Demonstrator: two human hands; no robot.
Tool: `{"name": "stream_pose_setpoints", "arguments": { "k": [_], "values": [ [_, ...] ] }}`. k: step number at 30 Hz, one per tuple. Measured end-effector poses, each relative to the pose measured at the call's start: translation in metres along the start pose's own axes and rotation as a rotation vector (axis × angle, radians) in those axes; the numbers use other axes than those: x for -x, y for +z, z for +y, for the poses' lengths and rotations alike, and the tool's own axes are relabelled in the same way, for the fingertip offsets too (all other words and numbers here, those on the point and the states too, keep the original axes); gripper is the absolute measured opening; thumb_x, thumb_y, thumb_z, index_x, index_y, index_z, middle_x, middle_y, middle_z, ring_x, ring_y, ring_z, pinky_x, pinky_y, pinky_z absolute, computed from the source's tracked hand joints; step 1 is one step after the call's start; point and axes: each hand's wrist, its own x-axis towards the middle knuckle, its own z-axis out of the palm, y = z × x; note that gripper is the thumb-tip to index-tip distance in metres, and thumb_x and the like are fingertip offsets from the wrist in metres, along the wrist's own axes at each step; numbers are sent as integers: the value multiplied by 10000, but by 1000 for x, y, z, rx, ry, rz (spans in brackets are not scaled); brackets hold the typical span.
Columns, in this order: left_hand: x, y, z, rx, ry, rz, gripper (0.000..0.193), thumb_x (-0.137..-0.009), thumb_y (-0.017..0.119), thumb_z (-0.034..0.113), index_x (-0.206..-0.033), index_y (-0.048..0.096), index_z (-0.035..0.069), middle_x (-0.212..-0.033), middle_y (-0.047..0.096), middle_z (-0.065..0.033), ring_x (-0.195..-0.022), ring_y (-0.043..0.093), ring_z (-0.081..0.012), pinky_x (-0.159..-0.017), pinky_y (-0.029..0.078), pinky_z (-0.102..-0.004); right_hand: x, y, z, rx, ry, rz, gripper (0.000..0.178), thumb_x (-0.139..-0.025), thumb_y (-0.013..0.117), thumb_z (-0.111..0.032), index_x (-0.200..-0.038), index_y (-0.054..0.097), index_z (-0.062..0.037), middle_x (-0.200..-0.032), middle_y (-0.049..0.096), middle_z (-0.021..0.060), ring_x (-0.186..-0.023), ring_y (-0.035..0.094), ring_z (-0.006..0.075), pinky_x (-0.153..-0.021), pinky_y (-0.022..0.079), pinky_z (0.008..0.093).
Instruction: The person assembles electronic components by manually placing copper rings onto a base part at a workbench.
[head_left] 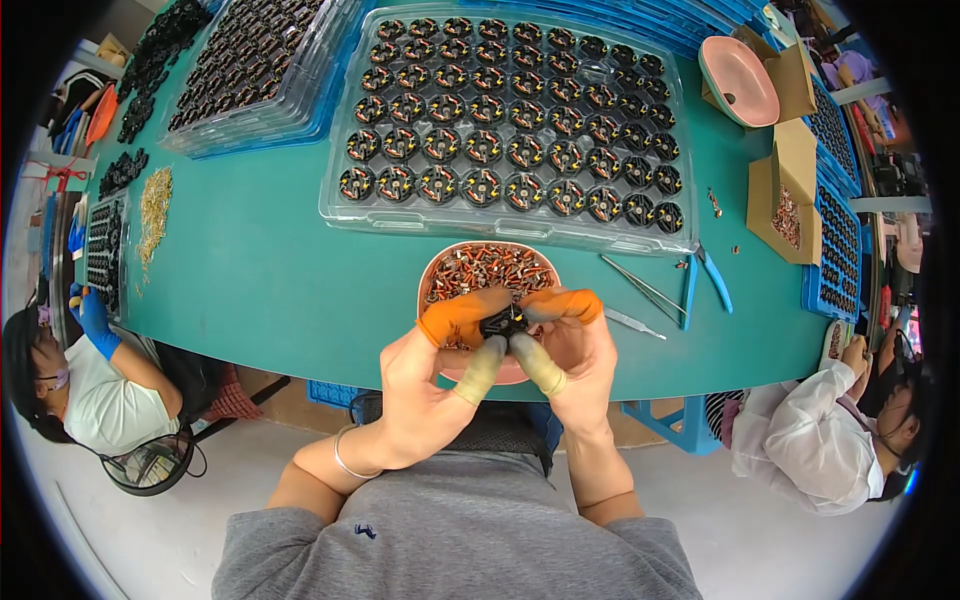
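Between my two hands I hold a small round black part [503, 322] with a bit of yellow on it, just above a pink bowl. My left hand [430, 375] pinches it from the left with thumb and fingers, in orange and yellowish finger covers. On the other side my right hand [570, 355] grips it the same way, also in finger covers. Below, the pink bowl [428, 268] is filled with many small copper-and-silver pieces [490, 268]. My hands hide the bowl's near part. Beyond it lies a clear plastic tray [345, 215] with rows of round black wired parts [483, 187].
Tweezers [642, 287], a thin metal tool [635, 325] and blue-handled pliers [714, 280] lie to the right. Cardboard boxes [797, 155] and an oval pink basin [738, 80] stand farther right. Stacked trays [250, 125] fill the far left. Co-workers sit on both sides.
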Motion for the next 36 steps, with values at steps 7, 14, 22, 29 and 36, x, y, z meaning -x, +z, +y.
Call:
{"name": "stream_pose_setpoints", "arguments": {
  "k": [7,14,22,29,36],
  "values": [
    [-13,-8,12,-181,63,-34,302,-822,664,-3,-1106,581,-65,-932,668,-125,-766,688,-170,-652,548,-274,-2,1,0,-19,63,22,385,-834,639,51,-1173,468,-13,-1059,552,68,-918,537,120,-808,465,267],
    [-35,-19,24,-167,-110,-220,387,-804,689,20,-1165,558,-34,-944,660,-97,-736,638,-114,-624,540,-224,-7,7,-7,1,5,2,493,-841,634,16,-1260,377,-26,-1141,534,129,-957,551,177,-733,498,272],
    [-41,-25,17,34,-323,-224,315,-824,656,-5,-1116,552,-62,-961,627,-107,-741,633,-140,-638,571,-257,-15,-7,2,222,13,12,453,-819,677,-39,-1220,466,-36,-1079,552,93,-935,536,166,-792,460,303],
    [-42,-42,7,306,-343,-124,254,-852,631,-16,-1090,547,-47,-935,603,-89,-734,611,-123,-575,559,-232,-10,-2,2,1337,-274,-243,207,-693,748,-172,-878,674,-115,-918,552,16,-870,499,232,-737,326,370],
    [-32,-34,2,213,-289,-43,283,-847,630,-12,-1123,571,-29,-922,616,-75,-712,614,-115,-556,541,-225,-12,-9,-2,1149,-361,-146,235,-697,747,-136,-916,672,-94,-918,565,14,-848,494,211,-743,310,356]
  ]
}}
